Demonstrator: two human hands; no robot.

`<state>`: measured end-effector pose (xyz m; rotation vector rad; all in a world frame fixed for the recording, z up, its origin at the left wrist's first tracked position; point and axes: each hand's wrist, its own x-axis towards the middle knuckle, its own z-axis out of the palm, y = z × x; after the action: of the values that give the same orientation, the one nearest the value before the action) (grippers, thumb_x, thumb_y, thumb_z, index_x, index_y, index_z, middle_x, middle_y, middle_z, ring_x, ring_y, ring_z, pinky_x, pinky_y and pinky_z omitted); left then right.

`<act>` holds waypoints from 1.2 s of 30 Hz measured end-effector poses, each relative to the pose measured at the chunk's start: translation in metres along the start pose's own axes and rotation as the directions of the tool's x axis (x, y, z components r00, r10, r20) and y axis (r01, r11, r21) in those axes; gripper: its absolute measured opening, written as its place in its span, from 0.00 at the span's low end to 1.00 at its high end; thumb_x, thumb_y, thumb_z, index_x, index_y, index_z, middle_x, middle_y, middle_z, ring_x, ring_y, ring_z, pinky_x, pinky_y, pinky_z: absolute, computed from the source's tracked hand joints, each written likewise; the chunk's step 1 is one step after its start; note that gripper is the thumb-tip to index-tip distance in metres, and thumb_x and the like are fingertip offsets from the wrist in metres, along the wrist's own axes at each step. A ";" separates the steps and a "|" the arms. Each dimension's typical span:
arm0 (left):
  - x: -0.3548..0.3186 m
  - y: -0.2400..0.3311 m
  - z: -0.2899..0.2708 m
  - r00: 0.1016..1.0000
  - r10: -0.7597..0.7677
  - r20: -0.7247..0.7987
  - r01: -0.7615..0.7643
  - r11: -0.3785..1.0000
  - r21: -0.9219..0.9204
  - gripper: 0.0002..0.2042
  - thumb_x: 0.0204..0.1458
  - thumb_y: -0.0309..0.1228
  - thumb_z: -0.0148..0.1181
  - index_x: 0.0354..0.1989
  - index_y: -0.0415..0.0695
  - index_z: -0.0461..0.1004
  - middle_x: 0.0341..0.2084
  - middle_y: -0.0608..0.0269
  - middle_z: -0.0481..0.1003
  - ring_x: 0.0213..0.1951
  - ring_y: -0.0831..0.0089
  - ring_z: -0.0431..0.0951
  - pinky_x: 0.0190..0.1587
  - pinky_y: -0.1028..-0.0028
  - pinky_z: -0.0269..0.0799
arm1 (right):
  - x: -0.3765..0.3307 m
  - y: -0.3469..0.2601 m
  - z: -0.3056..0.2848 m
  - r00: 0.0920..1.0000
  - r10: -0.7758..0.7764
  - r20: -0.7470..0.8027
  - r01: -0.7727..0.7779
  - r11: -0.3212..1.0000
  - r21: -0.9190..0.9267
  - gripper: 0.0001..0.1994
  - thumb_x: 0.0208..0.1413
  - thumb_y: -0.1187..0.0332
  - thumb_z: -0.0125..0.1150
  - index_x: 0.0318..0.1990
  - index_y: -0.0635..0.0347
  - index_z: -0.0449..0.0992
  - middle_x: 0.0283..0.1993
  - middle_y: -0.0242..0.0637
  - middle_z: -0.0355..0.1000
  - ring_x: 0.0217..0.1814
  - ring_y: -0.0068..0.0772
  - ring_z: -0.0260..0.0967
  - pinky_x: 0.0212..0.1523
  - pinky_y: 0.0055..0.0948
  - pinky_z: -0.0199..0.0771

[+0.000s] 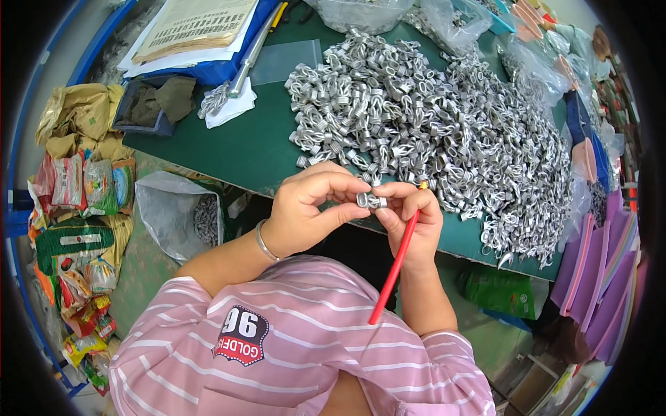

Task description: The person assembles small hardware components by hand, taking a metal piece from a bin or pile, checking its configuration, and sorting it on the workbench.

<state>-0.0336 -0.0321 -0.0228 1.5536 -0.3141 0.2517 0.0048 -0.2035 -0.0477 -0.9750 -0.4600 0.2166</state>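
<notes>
Between my two hands, at the near edge of the table, is a small silver metal fitting (371,201) with a looped end. My left hand (309,204) pinches it between thumb and fingertips. From the other side, my right hand (416,218) has its thumb and finger at the fitting too. A thin red stick-like tool (394,270) runs through my right hand, its long end slanting down toward my shirt and a yellow tip showing above the fingers. Just beyond my hands lies a large heap of similar silver fittings (416,118).
The heap covers much of the green table (243,152). At the back left are a blue tray (222,69) with papers, a metal rod-shaped tool (250,59) and a small bin (156,104). An open plastic sack (173,215) stands below on the left; purple panels (596,277) are at right.
</notes>
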 end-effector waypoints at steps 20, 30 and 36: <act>-0.013 0.009 -0.013 0.773 -0.626 0.107 0.426 0.386 -0.818 0.08 0.58 0.31 0.42 0.37 0.40 0.65 0.18 0.71 0.58 0.15 0.86 0.55 0.15 0.88 0.48 | 0.020 -0.012 0.011 0.907 -0.297 0.299 0.403 0.402 -0.822 0.10 0.38 0.85 0.55 0.25 0.60 0.63 0.36 0.38 0.73 0.33 0.40 0.67 0.35 0.33 0.64; -0.017 0.000 -0.007 0.871 -0.461 -0.171 0.409 0.872 -0.268 0.10 0.46 0.21 0.58 0.36 0.41 0.67 0.23 0.74 0.64 0.22 0.89 0.60 0.22 0.88 0.54 | 0.029 -0.003 0.010 0.871 -0.120 0.477 0.487 0.076 -0.870 0.09 0.34 0.76 0.54 0.27 0.54 0.65 0.34 0.30 0.70 0.38 0.35 0.64 0.38 0.36 0.55; -0.015 0.003 -0.005 0.962 -0.259 -0.085 0.272 0.905 0.326 0.20 0.42 0.24 0.61 0.47 0.40 0.68 0.19 0.68 0.67 0.20 0.80 0.64 0.24 0.80 0.62 | 0.029 0.000 -0.001 0.834 -0.202 0.513 0.546 0.434 -0.717 0.09 0.30 0.81 0.54 0.22 0.59 0.62 0.25 0.37 0.68 0.27 0.41 0.66 0.22 0.33 0.65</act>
<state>-0.0481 -0.0269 -0.0256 1.9045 -0.0223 0.1248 0.0309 -0.1936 -0.0405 -1.7828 -1.1960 -0.3196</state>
